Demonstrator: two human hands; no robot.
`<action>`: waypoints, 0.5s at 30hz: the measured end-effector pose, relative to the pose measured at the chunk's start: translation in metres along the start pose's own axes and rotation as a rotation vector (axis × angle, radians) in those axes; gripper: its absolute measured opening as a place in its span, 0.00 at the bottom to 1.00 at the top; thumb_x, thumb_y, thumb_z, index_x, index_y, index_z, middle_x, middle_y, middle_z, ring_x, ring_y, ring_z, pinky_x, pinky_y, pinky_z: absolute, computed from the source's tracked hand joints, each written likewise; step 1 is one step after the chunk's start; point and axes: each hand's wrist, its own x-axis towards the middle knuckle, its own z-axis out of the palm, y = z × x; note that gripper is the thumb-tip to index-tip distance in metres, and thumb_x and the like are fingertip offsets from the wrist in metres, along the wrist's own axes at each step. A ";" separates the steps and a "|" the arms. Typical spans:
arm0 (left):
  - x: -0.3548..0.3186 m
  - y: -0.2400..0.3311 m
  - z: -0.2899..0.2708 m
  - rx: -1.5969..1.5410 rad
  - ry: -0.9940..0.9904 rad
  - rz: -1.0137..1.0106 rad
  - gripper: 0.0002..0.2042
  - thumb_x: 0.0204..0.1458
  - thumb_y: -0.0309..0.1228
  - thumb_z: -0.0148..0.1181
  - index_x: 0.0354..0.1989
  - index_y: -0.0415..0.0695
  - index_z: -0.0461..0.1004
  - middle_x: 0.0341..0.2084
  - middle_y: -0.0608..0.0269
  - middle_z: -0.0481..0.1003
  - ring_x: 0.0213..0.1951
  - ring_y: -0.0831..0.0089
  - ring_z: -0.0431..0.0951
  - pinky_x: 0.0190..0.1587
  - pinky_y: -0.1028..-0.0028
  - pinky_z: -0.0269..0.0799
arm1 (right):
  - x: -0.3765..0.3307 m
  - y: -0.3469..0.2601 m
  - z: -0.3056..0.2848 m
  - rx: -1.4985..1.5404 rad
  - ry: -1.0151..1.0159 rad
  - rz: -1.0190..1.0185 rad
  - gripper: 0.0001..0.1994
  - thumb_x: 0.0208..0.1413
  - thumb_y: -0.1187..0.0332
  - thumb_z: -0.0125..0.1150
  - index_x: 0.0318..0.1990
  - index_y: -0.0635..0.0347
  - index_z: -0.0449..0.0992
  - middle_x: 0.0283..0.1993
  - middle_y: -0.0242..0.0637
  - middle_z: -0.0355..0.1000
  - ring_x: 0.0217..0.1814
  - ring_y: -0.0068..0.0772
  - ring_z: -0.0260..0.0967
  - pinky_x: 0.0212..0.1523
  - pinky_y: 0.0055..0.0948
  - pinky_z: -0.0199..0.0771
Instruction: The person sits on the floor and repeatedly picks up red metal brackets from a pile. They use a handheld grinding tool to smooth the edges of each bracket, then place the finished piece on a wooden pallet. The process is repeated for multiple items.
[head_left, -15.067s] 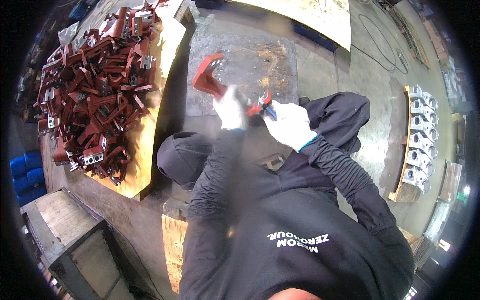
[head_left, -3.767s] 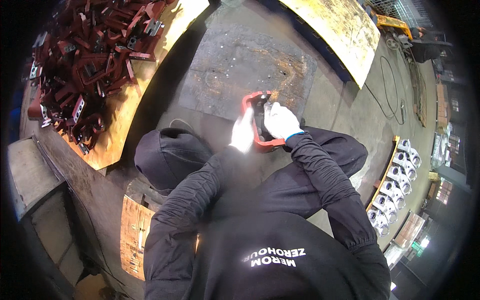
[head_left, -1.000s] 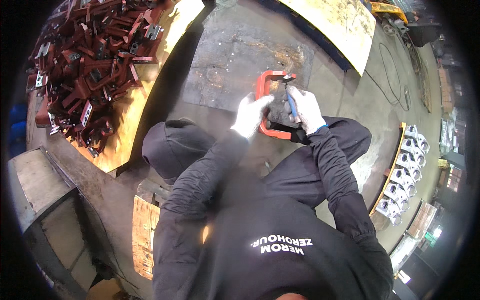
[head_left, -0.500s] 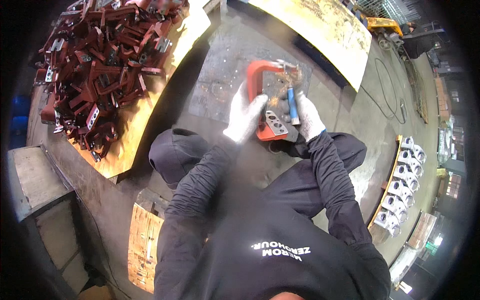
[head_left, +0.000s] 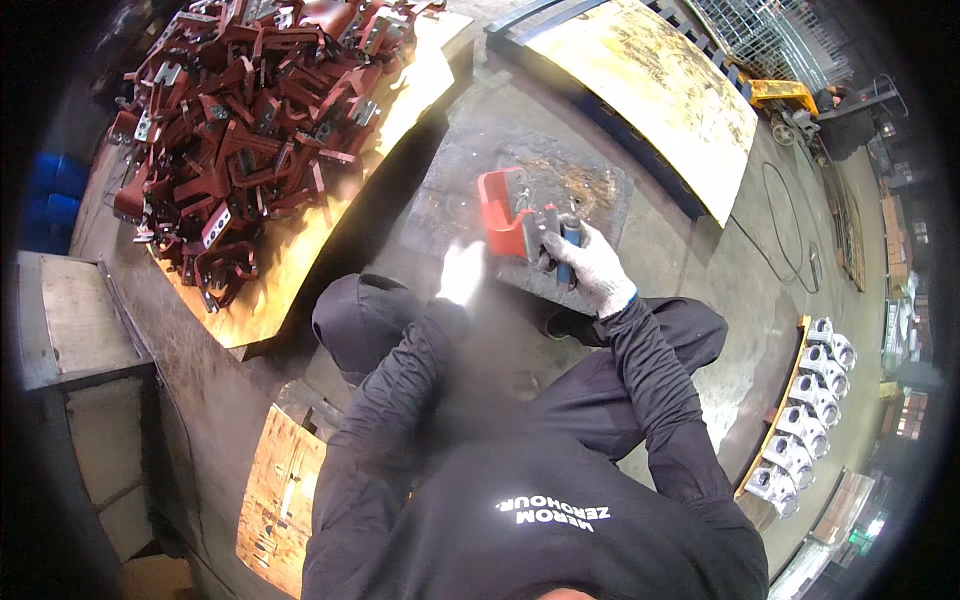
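My right hand [head_left: 600, 268], in a white glove with grey fingers, is wrapped round a short blue cylindrical tool [head_left: 570, 240]; the tool's kind is not clear. Its fingertips reach the grey metal end of a red C-shaped bracket [head_left: 496, 222], which is over the dark plate [head_left: 450, 185] in front of me. Whether those fingers also grip the bracket I cannot make out. My left hand [head_left: 463, 272], gloved in white, hovers just nearer than the bracket, apart from it. Its fingers are smeared by motion.
A large heap of similar red brackets [head_left: 250, 130] lies on a wooden board [head_left: 262, 298] at left. Another board-topped platform [head_left: 650, 85] stands far right. Silver castings [head_left: 800, 430] line a rack at right. A cable [head_left: 775, 220] curls on the floor; a grey box [head_left: 80, 320] stands left.
My left hand has let go of the bracket and drawn back toward me. The bracket has turned and sits lower; my right hand has come down with the blue tool. The view has shifted slightly.
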 end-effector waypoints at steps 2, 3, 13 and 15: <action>-0.008 0.008 0.017 -0.479 -0.129 -0.279 0.21 0.64 0.43 0.41 0.57 0.41 0.65 0.49 0.55 0.73 0.44 0.61 0.76 0.49 0.63 0.73 | -0.003 0.019 -0.012 0.316 -0.018 0.128 0.18 0.57 0.61 0.64 0.48 0.63 0.71 0.32 0.30 0.73 0.31 0.19 0.69 0.34 0.21 0.70; -0.015 0.015 0.029 -0.524 -0.147 -0.320 0.21 0.64 0.43 0.42 0.57 0.42 0.65 0.48 0.56 0.73 0.43 0.62 0.76 0.48 0.63 0.73 | -0.008 0.024 -0.018 0.347 -0.022 0.158 0.17 0.56 0.62 0.64 0.48 0.63 0.72 0.33 0.29 0.73 0.32 0.19 0.69 0.35 0.21 0.70; 0.002 -0.011 0.057 -0.561 -0.232 -0.519 0.13 0.51 0.29 0.53 0.45 0.39 0.65 0.43 0.51 0.69 0.44 0.56 0.76 0.48 0.61 0.76 | -0.047 0.019 -0.049 -0.302 0.020 0.207 0.09 0.56 0.71 0.62 0.44 0.62 0.75 0.37 0.26 0.74 0.39 0.17 0.69 0.43 0.21 0.71; -0.013 0.008 0.072 -0.594 -0.099 -0.547 0.06 0.52 0.28 0.51 0.35 0.40 0.65 0.29 0.58 0.68 0.30 0.66 0.71 0.36 0.66 0.72 | -0.047 0.031 -0.070 -0.516 0.028 0.098 0.10 0.59 0.70 0.58 0.46 0.64 0.73 0.36 0.29 0.74 0.35 0.17 0.70 0.38 0.20 0.71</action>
